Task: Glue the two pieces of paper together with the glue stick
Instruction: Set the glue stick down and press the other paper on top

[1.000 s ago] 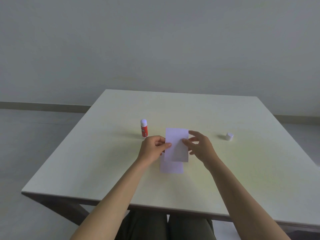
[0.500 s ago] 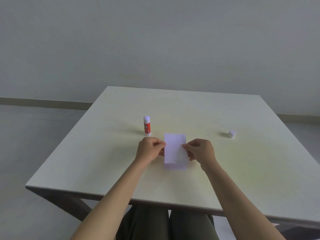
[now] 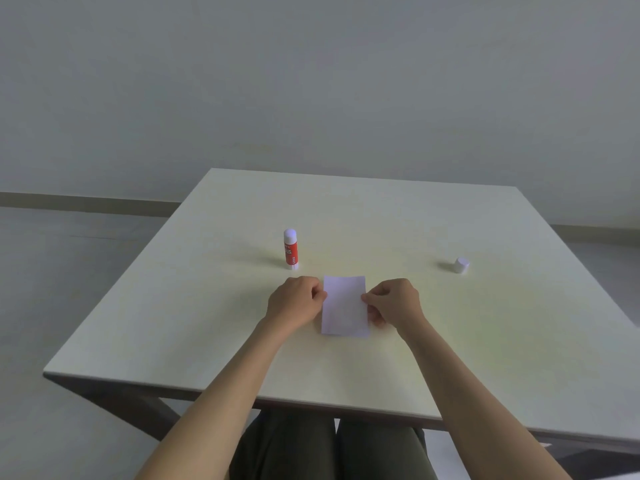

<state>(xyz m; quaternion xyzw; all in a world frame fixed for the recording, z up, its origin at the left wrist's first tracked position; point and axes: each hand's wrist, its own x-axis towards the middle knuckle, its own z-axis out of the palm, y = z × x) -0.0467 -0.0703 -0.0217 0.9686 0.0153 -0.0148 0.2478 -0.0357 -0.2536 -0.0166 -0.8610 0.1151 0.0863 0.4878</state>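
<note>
A white rectangle of paper [image 3: 344, 306] lies on the cream table [image 3: 207, 323], near its middle. It covers the second piece almost fully; only a thin sliver shows at its lower edge. My left hand [image 3: 296, 303] pinches the paper's left edge and my right hand [image 3: 394, 301] pinches its right edge. The red and white glue stick [image 3: 290, 249] stands upright behind my left hand, uncapped, apart from the paper. Its white cap [image 3: 461, 265] sits far to the right.
The table's near edge [image 3: 242, 396] runs in front of my legs. A grey floor and plain wall lie beyond the far edge.
The upper paper came down from a raised, offset position onto the lower piece and now lines up over it. Both hands moved with it and hold its side edges.
</note>
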